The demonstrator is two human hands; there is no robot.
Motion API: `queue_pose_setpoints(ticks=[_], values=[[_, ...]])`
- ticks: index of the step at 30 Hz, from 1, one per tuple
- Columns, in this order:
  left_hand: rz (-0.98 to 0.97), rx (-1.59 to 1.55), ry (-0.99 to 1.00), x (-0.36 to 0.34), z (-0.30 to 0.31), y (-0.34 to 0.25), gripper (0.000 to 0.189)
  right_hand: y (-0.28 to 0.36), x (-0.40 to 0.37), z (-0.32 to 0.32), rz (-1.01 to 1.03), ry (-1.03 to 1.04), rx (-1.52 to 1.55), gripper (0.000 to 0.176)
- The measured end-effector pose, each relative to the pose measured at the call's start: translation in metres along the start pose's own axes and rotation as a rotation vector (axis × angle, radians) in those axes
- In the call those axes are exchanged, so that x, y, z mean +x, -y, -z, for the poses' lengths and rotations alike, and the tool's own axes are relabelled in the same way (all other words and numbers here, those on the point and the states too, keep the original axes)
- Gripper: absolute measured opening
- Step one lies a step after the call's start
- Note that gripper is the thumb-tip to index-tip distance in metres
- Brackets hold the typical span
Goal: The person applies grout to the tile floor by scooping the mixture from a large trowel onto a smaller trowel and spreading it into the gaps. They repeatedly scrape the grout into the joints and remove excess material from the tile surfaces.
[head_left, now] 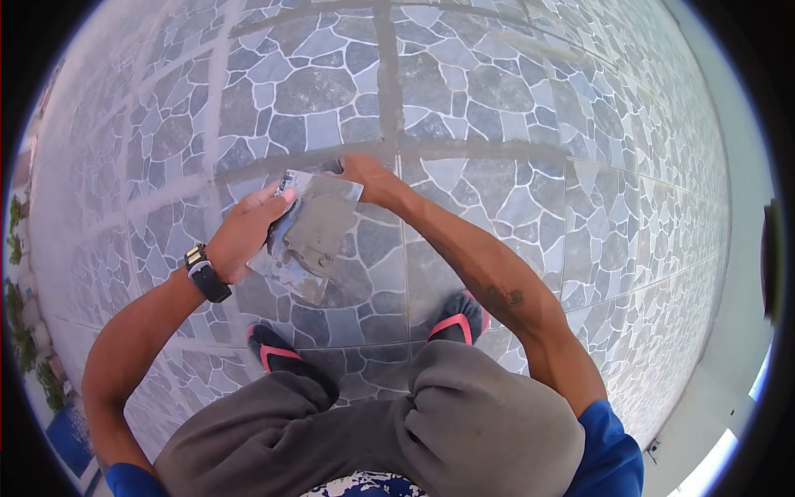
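Just past the right hand, wide dark gray bands over the seams of the floor tiles, so probably filled there. Farther off, beyond the left hand, paler bands, maybe drier, with pale smears around. On the feet's side of the right hand, only thin seams, with no wide band on top, so seemingly left to fill. Maybe part done, then, with the far end of the floor out of sight. In the left hand, pinched at one edge, a flat metal plate with a good lump of gray paste on top. At the right hand's fingers, a small dark thing, too hidden to name; grip hard to tell.
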State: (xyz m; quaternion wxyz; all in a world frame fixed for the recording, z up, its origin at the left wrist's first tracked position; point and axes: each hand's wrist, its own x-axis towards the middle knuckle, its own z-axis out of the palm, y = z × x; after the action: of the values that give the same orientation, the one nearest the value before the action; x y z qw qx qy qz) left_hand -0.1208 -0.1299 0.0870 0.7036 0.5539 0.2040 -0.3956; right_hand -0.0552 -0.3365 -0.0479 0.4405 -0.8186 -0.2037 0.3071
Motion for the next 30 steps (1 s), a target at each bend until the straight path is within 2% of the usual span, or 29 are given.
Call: queue_pose_setpoints(ticks=[2,4,6,8,10,12,15,18,21,25,28,29,30], values=[[0.018,0.004,0.011,-0.011,-0.004,0.0,0.044,0.009,-0.017,-0.009,-0.1,0.06,0.342,0.036],[0.048,0.005,0.007,-0.018,-0.009,0.004,0.044,0.02,-0.051,0.01,-0.357,0.134,0.515,0.039],[0.081,0.01,-0.014,-0.023,-0.012,0.009,0.043,0.007,-0.079,0.033,-0.378,0.056,0.593,0.041],[0.102,-0.03,-0.007,-0.02,-0.012,0.014,0.042,-0.004,-0.095,0.072,-0.355,0.045,0.414,0.039],[0.105,-0.056,0.0,-0.021,-0.014,0.017,0.042,-0.016,-0.1,0.103,-0.182,-0.088,0.075,0.04],[0.104,-0.068,0.025,-0.02,-0.019,0.014,0.042,-0.012,-0.095,0.127,-0.09,-0.114,-0.227,0.042],[0.117,0.013,0.001,-0.014,-0.019,0.009,0.045,-0.03,-0.072,0.136,0.318,-0.11,-0.596,0.044],[0.1,0.082,-0.072,-0.012,-0.019,0.014,0.048,-0.049,-0.051,0.125,0.539,0.024,-0.9,0.044],[0.157,0.007,0.025,-0.008,-0.01,-0.014,0.049,-0.07,-0.057,0.116,0.557,0.071,-1.028,0.041],[0.154,-0.022,-0.036,-0.004,-0.001,-0.006,0.05,-0.048,-0.057,0.157,0.378,0.456,-1.012,0.038],[0.173,-0.012,0.008,-0.005,0.005,-0.005,0.05,-0.022,-0.04,0.17,0.237,0.305,-0.871,0.037],[0.18,0.005,-0.005,-0.006,0.005,-0.006,0.05,-0.03,-0.03,0.169,0.318,0.182,-0.905,0.033],[0.185,0.026,-0.02,-0.005,0.005,-0.006,0.05,-0.03,-0.02,0.165,0.234,0.141,-0.951,0.032]])
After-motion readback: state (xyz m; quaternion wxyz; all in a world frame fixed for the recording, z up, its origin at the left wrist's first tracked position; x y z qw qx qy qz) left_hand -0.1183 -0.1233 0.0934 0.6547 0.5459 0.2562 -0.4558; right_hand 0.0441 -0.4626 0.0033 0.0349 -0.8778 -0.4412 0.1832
